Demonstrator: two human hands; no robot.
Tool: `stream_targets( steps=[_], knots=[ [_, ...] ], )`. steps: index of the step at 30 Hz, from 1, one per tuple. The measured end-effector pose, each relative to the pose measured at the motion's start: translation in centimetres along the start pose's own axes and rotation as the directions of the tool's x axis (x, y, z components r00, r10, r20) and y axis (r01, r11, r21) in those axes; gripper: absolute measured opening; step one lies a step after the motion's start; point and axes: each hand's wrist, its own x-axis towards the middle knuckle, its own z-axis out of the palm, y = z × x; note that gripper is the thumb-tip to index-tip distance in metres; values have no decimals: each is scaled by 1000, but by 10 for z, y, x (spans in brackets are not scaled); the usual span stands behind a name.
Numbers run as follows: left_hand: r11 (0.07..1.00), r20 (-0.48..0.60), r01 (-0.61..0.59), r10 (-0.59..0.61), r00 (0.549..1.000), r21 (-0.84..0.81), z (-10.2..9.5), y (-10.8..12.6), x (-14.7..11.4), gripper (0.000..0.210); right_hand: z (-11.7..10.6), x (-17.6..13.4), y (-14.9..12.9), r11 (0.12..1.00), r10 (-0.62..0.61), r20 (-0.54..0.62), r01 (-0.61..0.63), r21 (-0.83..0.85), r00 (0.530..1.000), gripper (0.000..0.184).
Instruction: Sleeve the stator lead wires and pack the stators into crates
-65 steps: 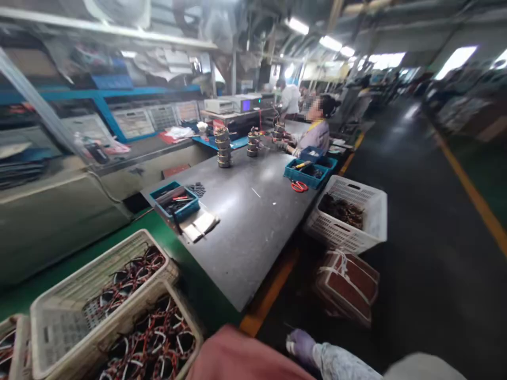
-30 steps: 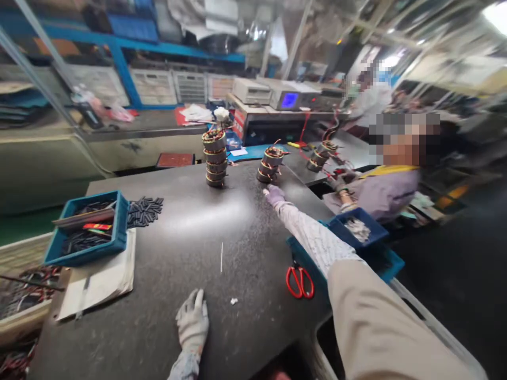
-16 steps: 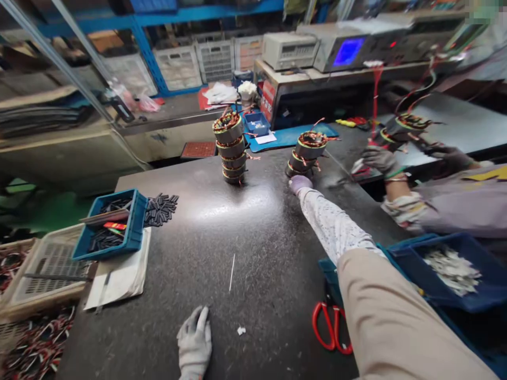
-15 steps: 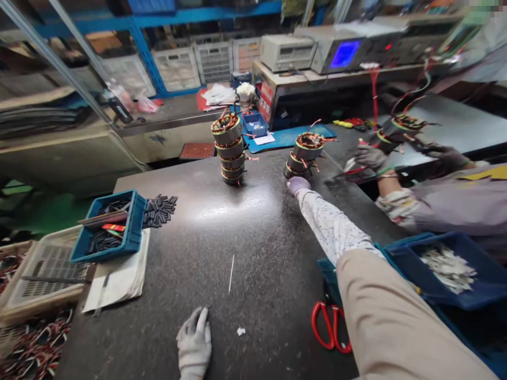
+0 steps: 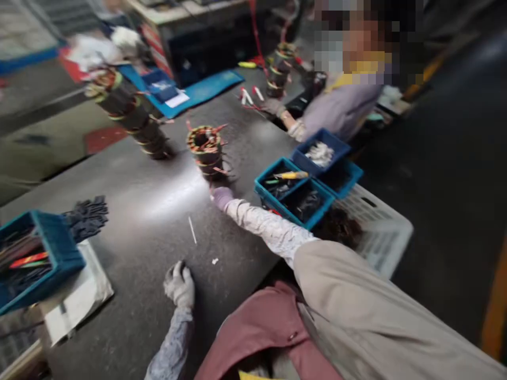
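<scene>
My right hand (image 5: 222,199), in a light purplish glove, reaches far forward to the foot of a short stack of wound motor stators (image 5: 206,153). It is closed on the lowest part; the stack hides some fingers. Copper-coloured leads stick out of the stators. My left hand (image 5: 179,285), in a pale glove, rests on the dark table (image 5: 130,264) with loosely bent fingers and nothing in it. A thin white stick (image 5: 192,230) and a small white scrap (image 5: 215,261) lie near it. A taller, leaning-looking stator stack (image 5: 137,119) stands further left, blurred.
At left, a blue bin (image 5: 59,253) sits by black tube pieces (image 5: 87,216) and papers (image 5: 85,295). Blue trays (image 5: 295,198) and a white crate (image 5: 390,232) are at right. Beyond, a co-worker's gloved hand (image 5: 274,107) is beside more stators (image 5: 279,71).
The view has swung to the right. My right hand and the short stator stack are nearer the white stick. The fingers of my left hand look more bent.
</scene>
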Motion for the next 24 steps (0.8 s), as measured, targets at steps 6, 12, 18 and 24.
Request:
stream_targets(
  steps=[6,12,18,24],
  knots=[
    [923,227,24,69,971,-384,-9,112,39,44,92,-118,-39,981,-88,85,71,179,993,38],
    [923,627,209,43,778,-322,-46,153,20,54,119,-212,13,934,-202,15,188,302,979,35],
    [974,758,53,138,637,-222,-72,141,11,64,62,-213,155,960,211,-244,-154,234,947,39],
    [944,949,-328,70,308,37,-49,188,17,71,-48,-146,243,949,202,-328,-267,-168,923,36]
  ],
)
